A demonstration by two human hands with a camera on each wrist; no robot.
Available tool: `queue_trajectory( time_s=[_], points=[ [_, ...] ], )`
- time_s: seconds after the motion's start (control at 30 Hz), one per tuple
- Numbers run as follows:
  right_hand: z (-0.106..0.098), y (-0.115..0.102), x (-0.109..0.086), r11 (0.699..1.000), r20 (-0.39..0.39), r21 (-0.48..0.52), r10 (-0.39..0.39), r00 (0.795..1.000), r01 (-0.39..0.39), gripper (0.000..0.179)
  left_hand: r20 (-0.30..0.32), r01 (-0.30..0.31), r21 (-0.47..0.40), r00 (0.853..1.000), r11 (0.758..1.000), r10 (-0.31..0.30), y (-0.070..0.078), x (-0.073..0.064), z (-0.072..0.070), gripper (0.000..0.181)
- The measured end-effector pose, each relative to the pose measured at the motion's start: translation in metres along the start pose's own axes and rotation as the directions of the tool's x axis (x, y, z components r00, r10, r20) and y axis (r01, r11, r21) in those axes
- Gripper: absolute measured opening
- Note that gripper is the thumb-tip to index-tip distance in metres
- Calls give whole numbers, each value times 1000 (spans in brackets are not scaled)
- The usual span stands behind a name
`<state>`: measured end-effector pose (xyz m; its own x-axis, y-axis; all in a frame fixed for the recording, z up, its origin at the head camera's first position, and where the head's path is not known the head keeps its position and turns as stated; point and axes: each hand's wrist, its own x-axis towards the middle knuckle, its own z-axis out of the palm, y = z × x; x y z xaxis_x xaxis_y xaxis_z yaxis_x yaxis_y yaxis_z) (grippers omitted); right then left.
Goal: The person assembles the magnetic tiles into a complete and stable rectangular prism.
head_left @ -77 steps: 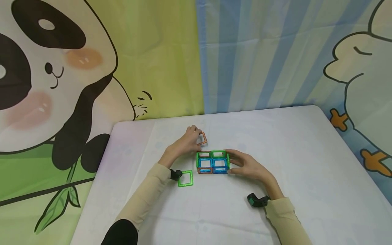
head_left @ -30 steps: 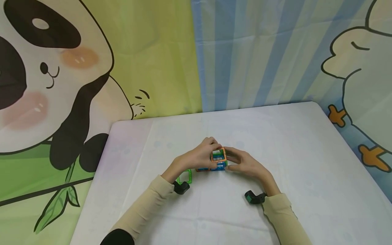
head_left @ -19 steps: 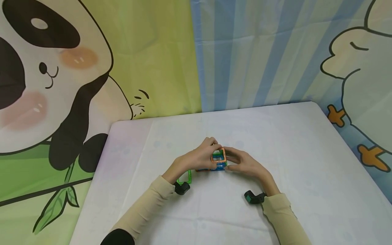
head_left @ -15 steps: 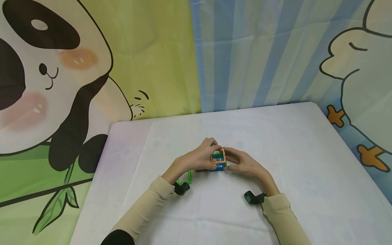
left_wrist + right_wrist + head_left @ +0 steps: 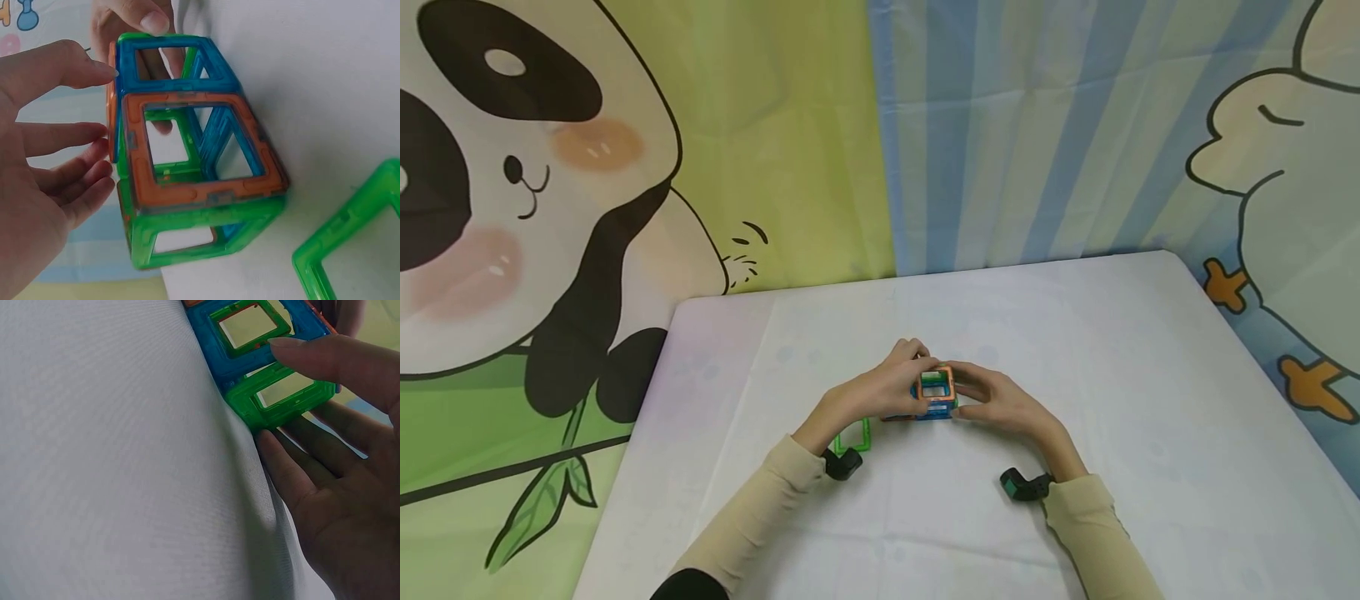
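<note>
A box of see-through magnetic building tiles point(image 5: 209, 190) in green, blue and orange stands on the white table. My left hand point(image 5: 883, 383) pinches an orange square tile point(image 5: 936, 399) between thumb and fingers, flat against the box's top at the right half. At the box's right end, my right hand point(image 5: 1003, 400) holds it: the thumb point(image 5: 312, 353) presses the blue front face, and the fingers reach around the green end tile point(image 5: 281, 397). In the head view, my left hand hides most of the box's left half.
A loose green square tile point(image 5: 867, 433) lies on the table point(image 5: 925, 517), left of the box and near my left wrist. Black wrist cameras point(image 5: 842, 464) sit on both wrists. A printed curtain point(image 5: 820, 167) hangs behind the table's far edge.
My left hand has brought the orange tile from behind the box onto its top right part. During the last second both hands stay almost still, with the right at the box's end.
</note>
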<state>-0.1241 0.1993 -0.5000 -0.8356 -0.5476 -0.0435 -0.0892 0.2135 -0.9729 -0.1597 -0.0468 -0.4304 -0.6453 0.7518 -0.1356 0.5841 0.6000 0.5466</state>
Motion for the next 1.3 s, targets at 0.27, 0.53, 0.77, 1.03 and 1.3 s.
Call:
queue_trajectory(
  time_s=[0.27,0.53,0.77,1.03,1.3],
  points=[
    [0,0,-1,1000,-19,-10,27,999,-27,78,-99,-9,51,995,999,14,-4,-35,-1,58],
    [2,0,0,998,-35,-24,53,998,-54,80,-160,19,58,987,998,-10,-8,-74,4,57],
    [2,-1,0,998,-30,-16,59,998,-59,81,-188,85,39,979,996,-76,-16,-87,7,54],
    [0,0,0,998,-25,-25,52,998,-52,81,-184,163,46,971,985,-152,-27,-92,17,54],
    [0,-2,0,999,-14,-18,50,999,-50,81,-118,287,238,957,928,-265,-33,-94,34,67]
  ],
)
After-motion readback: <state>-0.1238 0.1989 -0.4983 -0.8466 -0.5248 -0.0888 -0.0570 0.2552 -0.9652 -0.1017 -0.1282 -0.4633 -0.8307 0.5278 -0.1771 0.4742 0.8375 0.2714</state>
